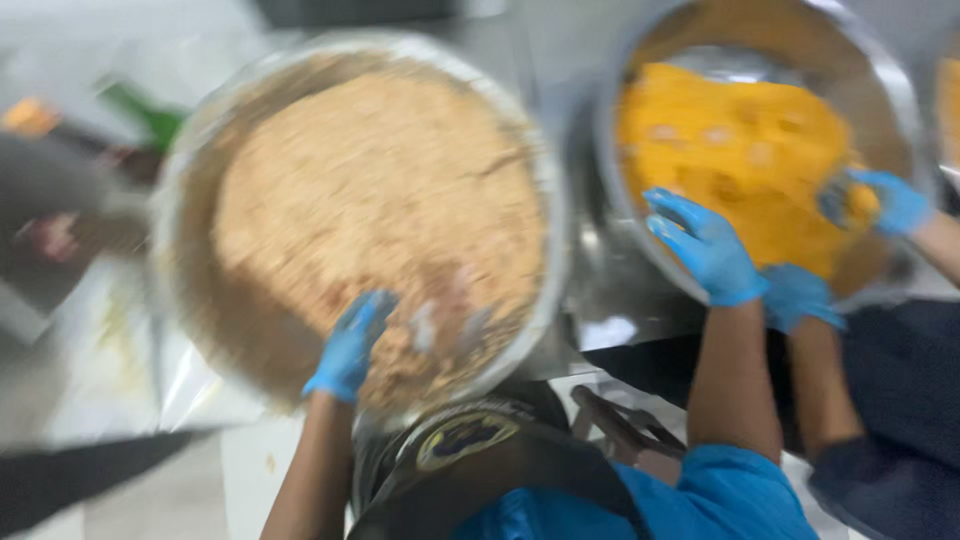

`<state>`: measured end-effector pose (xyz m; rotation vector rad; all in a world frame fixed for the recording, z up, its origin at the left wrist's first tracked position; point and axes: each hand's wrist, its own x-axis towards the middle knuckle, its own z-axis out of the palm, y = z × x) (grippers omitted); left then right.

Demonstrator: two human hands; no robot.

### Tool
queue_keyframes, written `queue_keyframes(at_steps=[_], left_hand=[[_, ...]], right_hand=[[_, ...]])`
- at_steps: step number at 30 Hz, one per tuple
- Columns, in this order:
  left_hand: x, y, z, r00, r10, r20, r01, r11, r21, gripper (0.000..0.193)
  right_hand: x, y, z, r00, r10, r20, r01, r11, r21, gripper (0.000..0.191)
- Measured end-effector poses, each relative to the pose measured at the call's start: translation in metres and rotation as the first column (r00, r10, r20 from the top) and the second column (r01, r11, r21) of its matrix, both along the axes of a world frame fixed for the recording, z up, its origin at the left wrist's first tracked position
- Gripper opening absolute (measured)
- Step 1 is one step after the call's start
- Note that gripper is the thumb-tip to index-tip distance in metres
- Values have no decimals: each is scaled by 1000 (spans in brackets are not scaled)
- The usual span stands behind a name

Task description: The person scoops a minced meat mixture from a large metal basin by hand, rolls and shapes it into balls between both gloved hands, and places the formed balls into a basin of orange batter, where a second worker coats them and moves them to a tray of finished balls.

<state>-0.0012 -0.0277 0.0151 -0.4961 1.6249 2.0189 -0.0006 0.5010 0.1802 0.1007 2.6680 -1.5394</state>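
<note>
Steel-grey counter surface (590,270), blurred by camera motion, carries two large round metal basins side by side. Left: wide round metal basin (205,140) filled nearly to its rim with a tan, crumbly grain mixture (380,200). The person's left hand (350,345), in a blue disposable glove, reaches over the near edge of this basin and lies on the mixture at its lower margin; the fingers appear loosely extended, not closed on anything, though blur makes the exact grip hard to tell. Just beside that hand a pale smeared shape sits in the mixture, too blurred to identify. Right: second round metal basin (890,90) holding a bright yellow-orange mass (740,140), its inner wall coated with a brownish film. The person's right hand (705,245), also blue-gloved, rests with fingers spread on the near rim of this basin, touching the edge of the yellow mass. A co-worker's two blue-gloved hands are at the same basin: one (880,200) on the yellow mass at the right, curled around a lump of it, the other (800,295) low at the near rim, directly behind the person's right forearm. Foreground: blue sleeve (730,495) and dark apron (500,460). Upper left: green object (150,115) and clear plastic sheeting (120,350), both indistinct.
</note>
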Motion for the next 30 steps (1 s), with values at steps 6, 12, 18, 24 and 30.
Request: queue_keyframes(at_steps=[6,12,18,24,30], left_hand=[[-7,-21,39,984,64,-165,-72,997,-42,36],[2,-54,53,960,115,-255,-112,993,26,35],[19,-69,64,934,249,-254,-235,968,84,35],[27,-88,70,897,304,-320,-290,953,94,33],[28,-82,66,897,312,-312,-288,950,121,34]], right_hand=[[-18,-136,-36,886,396,241,-363,916,-173,48],[-46,-242,-129,676,611,412,-666,746,-14,53],[-70,-297,-174,669,698,254,-735,572,364,51],[-105,-271,-140,818,387,425,-559,711,427,50],[-106,-277,-147,831,517,204,-541,666,513,54]])
